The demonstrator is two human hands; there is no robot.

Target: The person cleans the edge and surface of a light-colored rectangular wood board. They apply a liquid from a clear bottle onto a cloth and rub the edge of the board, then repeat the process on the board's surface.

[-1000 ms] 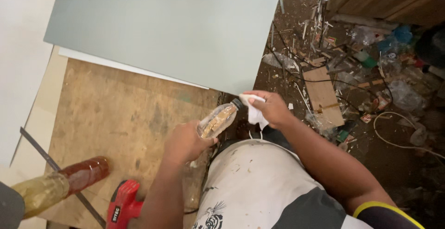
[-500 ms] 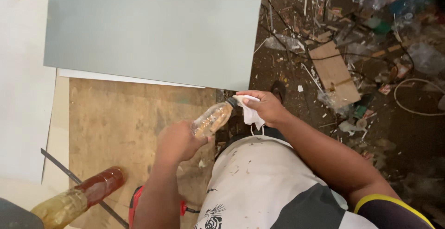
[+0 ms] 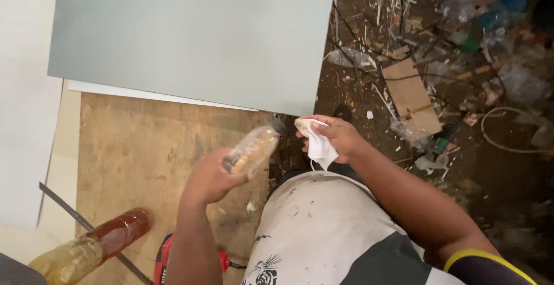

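My left hand grips a small clear plastic bottle holding yellowish liquid, tilted with its dark-capped neck pointing up and right. My right hand clutches a crumpled white cloth just to the right of the bottle's neck, a small gap apart. Both hands are over the edge of a worn wooden board, in front of my paint-spattered white shirt.
A large grey-green panel lies on the board at the top. A bigger bottle of amber liquid lies at the lower left, beside a thin metal strip and a red tool. Debris, cardboard and wires litter the dark floor on the right.
The cloth in my right hand has come off the bottle's neck, leaving a small gap. The view has shifted slightly, so the panel fills more of the top.
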